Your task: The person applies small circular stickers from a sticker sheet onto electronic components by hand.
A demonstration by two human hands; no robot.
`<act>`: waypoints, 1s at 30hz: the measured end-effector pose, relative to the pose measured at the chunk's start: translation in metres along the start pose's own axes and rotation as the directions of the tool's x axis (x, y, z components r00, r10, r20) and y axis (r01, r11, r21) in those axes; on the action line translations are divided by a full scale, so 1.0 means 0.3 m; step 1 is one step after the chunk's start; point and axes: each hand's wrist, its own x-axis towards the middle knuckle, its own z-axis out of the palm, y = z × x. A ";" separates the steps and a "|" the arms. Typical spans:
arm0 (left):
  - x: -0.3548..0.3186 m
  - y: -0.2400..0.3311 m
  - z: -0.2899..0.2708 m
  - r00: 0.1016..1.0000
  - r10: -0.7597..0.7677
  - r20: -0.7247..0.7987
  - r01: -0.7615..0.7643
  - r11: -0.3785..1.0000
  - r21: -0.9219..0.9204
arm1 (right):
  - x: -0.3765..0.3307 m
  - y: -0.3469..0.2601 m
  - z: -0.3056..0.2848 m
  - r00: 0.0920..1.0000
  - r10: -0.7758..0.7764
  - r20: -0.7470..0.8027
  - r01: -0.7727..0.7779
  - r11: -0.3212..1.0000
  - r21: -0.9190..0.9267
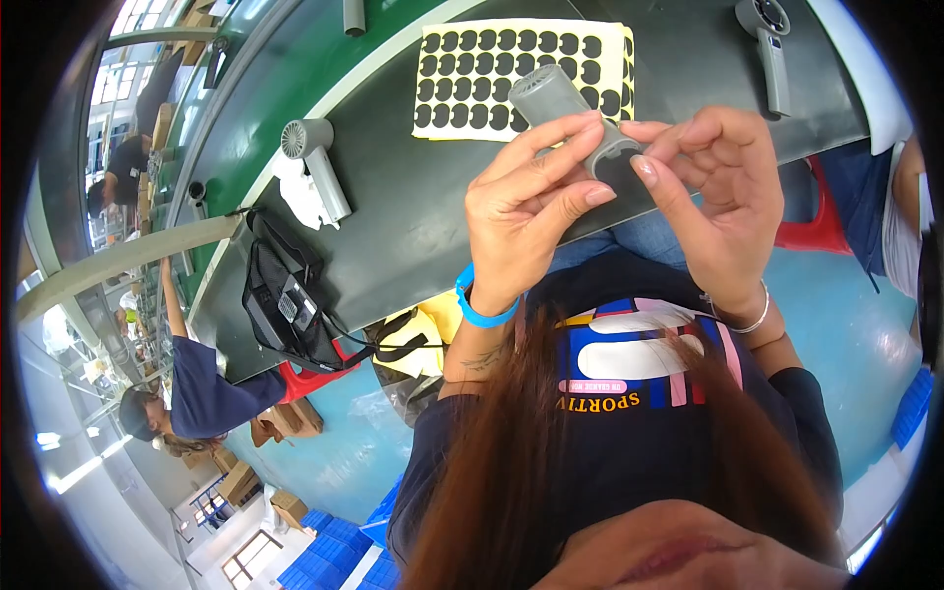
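A dark worktop (413, 241) spans the scene, with a green belt (305, 59) running along its far side. On the worktop's left part sits a black bag (283, 305), its strap trailing toward the near edge, while farther over lies a pale yellow sheet (474, 77) carrying rows of black rounded stickers — some spots among them bare. The left hand (519, 206) is clamped on a gray handheld fan (551, 96), fingers and thumb around its handle, up above the worktop and overlapping the sheet in this view. The right hand (726, 187) is close beside it, thumb and forefinger at the handle's end (whether they pinch anything, I cannot tell). Two similar fans rest well apart — one at left (320, 167) by white crumpled wrapping, another at upper right (772, 64). Smallest is a dark rounded patch (619, 169) on the held fan's end, by the right thumb.
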 end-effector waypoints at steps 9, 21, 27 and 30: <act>0.001 0.009 0.007 1.000 -0.017 -0.013 0.017 1.000 -0.003 | 0.000 -0.008 0.003 1.000 0.012 -0.019 -0.012 1.000 -0.015; -0.004 0.009 0.025 0.998 -0.062 -0.023 0.062 0.998 -0.031 | -0.007 -0.012 0.006 0.999 0.016 -0.044 -0.020 0.995 -0.096; -0.009 0.010 0.032 0.996 -0.076 -0.049 0.074 0.996 -0.049 | -0.009 -0.020 0.015 0.998 0.025 -0.058 -0.034 0.988 -0.152; -0.010 0.009 0.036 0.997 -0.066 -0.049 0.063 0.996 -0.063 | -0.009 -0.024 0.019 0.997 0.013 -0.081 -0.029 0.981 -0.191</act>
